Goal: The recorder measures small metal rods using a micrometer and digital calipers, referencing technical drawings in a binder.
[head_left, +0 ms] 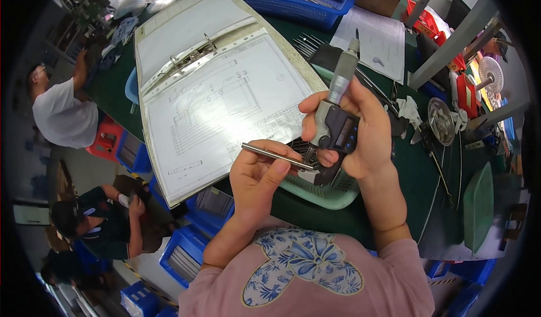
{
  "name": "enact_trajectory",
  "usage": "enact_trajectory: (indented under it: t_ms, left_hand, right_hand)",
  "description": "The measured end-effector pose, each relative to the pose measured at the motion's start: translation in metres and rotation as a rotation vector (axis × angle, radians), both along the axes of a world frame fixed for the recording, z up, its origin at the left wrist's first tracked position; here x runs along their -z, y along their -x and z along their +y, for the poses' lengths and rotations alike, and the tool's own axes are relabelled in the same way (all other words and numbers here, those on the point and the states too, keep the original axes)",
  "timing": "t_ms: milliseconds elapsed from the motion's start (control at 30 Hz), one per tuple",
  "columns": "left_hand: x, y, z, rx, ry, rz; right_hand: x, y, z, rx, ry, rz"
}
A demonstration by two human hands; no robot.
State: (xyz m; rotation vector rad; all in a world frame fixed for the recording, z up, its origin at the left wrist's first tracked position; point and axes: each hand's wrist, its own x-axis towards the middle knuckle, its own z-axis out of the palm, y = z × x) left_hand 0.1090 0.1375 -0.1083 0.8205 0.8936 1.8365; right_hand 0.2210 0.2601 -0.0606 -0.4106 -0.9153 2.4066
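My left hand (256,176) pinches a thin metal rod (270,154) between thumb and fingers. The rod's right end reaches the measuring jaws of a digital micrometer (340,126); whether the jaws touch it I cannot tell. My right hand (372,125) is wrapped round the micrometer, which tilts with its thimble pointing up and away and its small display facing me. Below both hands sits a green plastic basket (332,201) with dark metal pieces in it, partly hidden by the hands. An open ring binder (225,97) with a technical drawing lies to the left.
A blue basket (332,15) of thin rods stands at the back, near a printed sheet (375,38). At the right are a round metal dish (440,120), a green tray (479,207) and a metal post (456,40). Other people (65,111) work at the left beside blue bins (183,255).
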Motion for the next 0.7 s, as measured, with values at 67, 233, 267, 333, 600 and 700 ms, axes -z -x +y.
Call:
enact_trajectory:
  t_ms: [67,233,267,333,600,700]
  left_hand:
    - [-0.0001,-0.0001,0.0011,0.001,-0.008,0.016]
    - [0.0008,0.0008,0.003,0.008,-0.047,0.05]
    - [0.001,0.0017,0.0021,0.0,-0.048,0.055]
    - [0.0008,0.0032,0.0004,0.009,-0.07,0.116]
    - [0.0042,-0.001,0.002,0.092,-0.095,0.022]
    - [0.0045,-0.001,0.0022,0.103,-0.108,0.008]
  right_hand:
    - [-0.0004,-0.0003,0.0014,-0.01,-0.015,0.01]
    - [0.0017,0.0003,0.0025,-0.011,0.023,0.031]
    - [0.0025,0.0024,0.0025,-0.025,0.022,0.026]
    - [0.002,0.0001,0.0011,-0.019,0.025,0.019]
    - [-0.0034,-0.003,-0.0031,0.052,0.064,-0.036]
    - [-0.0065,0.0005,-0.0072,0.123,0.054,-0.114]
